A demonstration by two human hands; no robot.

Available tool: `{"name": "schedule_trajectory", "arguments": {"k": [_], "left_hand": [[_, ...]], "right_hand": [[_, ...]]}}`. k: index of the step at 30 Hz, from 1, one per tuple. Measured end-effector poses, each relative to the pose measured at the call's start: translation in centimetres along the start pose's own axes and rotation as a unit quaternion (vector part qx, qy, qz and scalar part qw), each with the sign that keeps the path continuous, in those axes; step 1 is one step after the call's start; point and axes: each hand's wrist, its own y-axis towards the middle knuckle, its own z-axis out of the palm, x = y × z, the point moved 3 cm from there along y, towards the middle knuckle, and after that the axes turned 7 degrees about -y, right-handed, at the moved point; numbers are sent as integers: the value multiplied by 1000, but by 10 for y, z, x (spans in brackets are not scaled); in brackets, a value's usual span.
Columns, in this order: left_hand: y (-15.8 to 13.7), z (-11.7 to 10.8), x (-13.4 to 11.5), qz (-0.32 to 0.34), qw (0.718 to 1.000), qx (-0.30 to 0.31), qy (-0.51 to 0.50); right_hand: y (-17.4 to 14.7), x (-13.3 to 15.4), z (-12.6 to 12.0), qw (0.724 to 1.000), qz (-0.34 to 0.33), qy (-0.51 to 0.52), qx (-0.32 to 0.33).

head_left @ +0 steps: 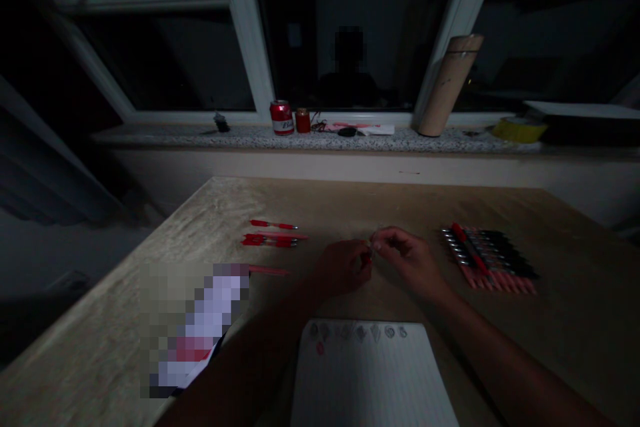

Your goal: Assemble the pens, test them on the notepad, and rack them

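Note:
My left hand [345, 268] is closed around a small red object, apparently a red pen [369, 256], mostly hidden by the fingers. Close against it, thumb and forefinger of my right hand [407, 259] pinch a small, pale or clear piece at its upper end, too dim to make out. Both hands meet above the table, just beyond a lined notebook [370, 380] with a row of small pencil-shaded drawings and one red mark. Left of the hands lie several red pens [270, 240], with a single red pen [273, 225] behind them.
At the right lies a row of black pens and pink-red pencils [490, 260], with a red pen [467, 247] across it. A blurred-out pale item [215, 307] lies front left. The windowsill holds a red can [281, 118], a small jar [303, 121] and a tall cylinder [450, 87].

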Motion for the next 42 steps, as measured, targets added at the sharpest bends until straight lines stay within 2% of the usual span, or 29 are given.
{"name": "schedule_trajectory", "arguments": {"k": [4, 11, 18, 26, 33, 38, 42], "left_hand": [[0, 0, 0, -6, 1000, -4, 5], [1, -1, -1, -4, 1000, 9, -2], [2, -2, -3, -1, 1000, 3, 2], [1, -2, -2, -17, 1000, 10, -3], [2, -2, -2, -19, 1000, 14, 6], [1, 1, 1, -1, 1000, -2, 0], [1, 2, 2, -13, 1000, 6, 3]], "right_hand": [[0, 1, 0, 1000, 12, 10, -7], [0, 0, 1, 999, -7, 24, 20], [1, -3, 1, 1000, 19, 12, -18], [-1, -2, 0, 1000, -8, 20, 15], [1, 1, 1, 1000, 15, -3, -19], [0, -1, 0, 1000, -5, 23, -1], [-1, -4, 0, 1000, -6, 6, 14]]}}
